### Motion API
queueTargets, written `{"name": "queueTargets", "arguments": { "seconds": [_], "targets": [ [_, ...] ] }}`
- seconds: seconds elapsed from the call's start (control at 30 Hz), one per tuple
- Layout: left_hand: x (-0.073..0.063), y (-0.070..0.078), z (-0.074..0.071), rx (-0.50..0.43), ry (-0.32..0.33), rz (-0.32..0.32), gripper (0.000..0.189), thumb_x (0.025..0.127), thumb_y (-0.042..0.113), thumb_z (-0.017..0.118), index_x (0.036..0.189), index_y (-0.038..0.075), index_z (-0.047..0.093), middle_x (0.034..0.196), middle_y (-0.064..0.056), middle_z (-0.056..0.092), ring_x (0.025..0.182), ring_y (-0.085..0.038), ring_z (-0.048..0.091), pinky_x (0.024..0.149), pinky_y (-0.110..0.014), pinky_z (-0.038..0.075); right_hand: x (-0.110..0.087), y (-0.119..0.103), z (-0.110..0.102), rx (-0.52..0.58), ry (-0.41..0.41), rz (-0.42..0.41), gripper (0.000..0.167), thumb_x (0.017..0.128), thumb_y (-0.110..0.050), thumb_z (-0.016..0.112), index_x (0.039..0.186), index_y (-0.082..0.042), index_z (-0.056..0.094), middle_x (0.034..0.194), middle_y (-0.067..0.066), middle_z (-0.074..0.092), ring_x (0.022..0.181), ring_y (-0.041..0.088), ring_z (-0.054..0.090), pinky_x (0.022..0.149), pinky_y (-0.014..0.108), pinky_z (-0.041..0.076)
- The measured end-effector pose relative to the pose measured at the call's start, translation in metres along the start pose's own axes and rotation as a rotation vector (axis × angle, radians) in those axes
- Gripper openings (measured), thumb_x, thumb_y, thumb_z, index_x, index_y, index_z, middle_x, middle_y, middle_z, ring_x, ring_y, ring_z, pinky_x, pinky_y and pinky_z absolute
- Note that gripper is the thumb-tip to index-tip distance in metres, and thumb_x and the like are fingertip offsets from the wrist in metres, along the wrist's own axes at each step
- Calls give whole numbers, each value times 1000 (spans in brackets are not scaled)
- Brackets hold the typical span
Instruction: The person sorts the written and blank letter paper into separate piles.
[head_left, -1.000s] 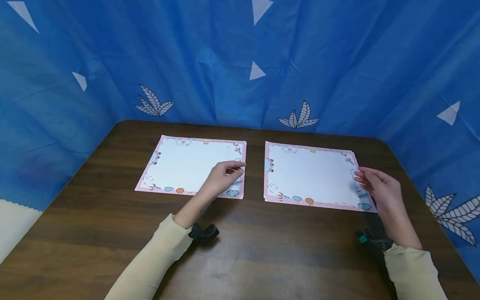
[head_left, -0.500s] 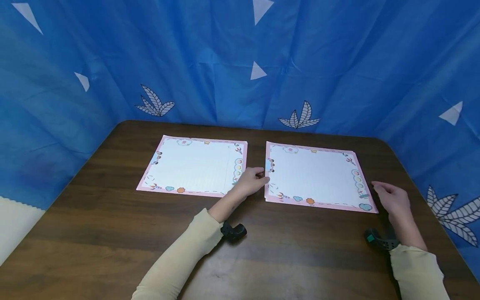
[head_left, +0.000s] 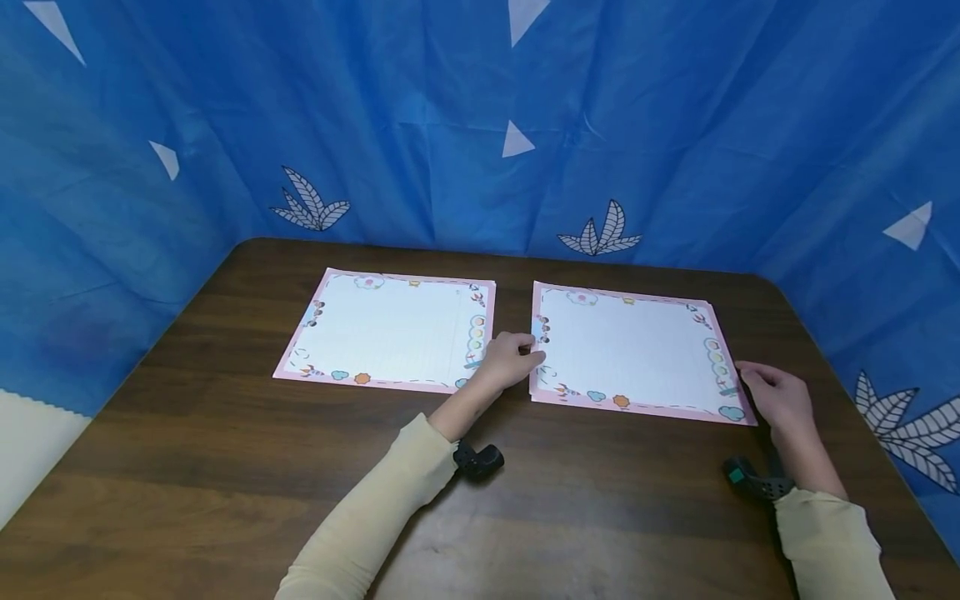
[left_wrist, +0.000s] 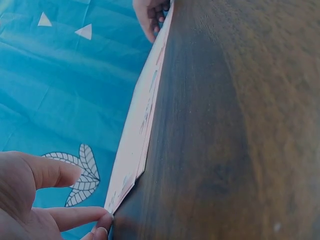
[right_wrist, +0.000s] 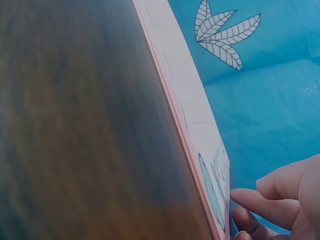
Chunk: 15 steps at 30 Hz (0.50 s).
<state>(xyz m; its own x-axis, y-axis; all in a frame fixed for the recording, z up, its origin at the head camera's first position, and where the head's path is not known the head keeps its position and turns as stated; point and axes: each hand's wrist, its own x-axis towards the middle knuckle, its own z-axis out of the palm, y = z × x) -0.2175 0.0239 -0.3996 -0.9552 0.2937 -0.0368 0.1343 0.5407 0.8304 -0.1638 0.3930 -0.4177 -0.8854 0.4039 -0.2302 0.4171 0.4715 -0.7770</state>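
The right-hand pile of pink-bordered paper (head_left: 630,350) lies flat on the table, its corners slightly out of line. At its left edge is my left hand (head_left: 504,362); in the left wrist view the fingertips (left_wrist: 102,220) touch the paper's edge while the thumb stands apart. My right hand (head_left: 783,400) is at the opposite edge, fingertips against the sheets' side, thumb raised off them in the right wrist view. A second pile of the same paper (head_left: 382,333) lies to the left, its lower right corner partly covered by my left hand.
A dark brown wooden table (head_left: 225,433) carries both piles. Behind it and along the sides hangs a blue curtain (head_left: 360,100) with white triangles and leaf drawings. Both wrists wear black devices, one of them a curved strap (head_left: 757,483) on the right.
My left hand has moved right, from the left pile's right edge to the right pile's left edge. My right hand drew off the right pile's edge, then came back against it, lower down.
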Motion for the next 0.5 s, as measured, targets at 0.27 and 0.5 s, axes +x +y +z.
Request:
{"name": "queueTargets", "arguments": {
  "seconds": [0.27, 0.5],
  "targets": [
    [1, 4, -3, -75, -17, -87, 21, 90, 17, 59, 94, -4, 62, 74, -11, 51, 64, -17, 45, 53, -24, 34, -1, -3, 0, 5, -9, 18, 60, 99, -40, 34, 142, 2, 34, 141, 32, 28, 119, 45, 31, 96, 60, 28],
    [2, 3, -3, -135, -28, -110, 26, 91, 15, 57, 108, -4, 62, 74, -7, 51, 61, -15, 44, 52, -23, 34, -2, -3, 2, 13, -8, 20, 60, 99, -40, 34, 142, 3, 34, 140, 32, 29, 116, 44, 33, 94, 59, 29]
  ]
}}
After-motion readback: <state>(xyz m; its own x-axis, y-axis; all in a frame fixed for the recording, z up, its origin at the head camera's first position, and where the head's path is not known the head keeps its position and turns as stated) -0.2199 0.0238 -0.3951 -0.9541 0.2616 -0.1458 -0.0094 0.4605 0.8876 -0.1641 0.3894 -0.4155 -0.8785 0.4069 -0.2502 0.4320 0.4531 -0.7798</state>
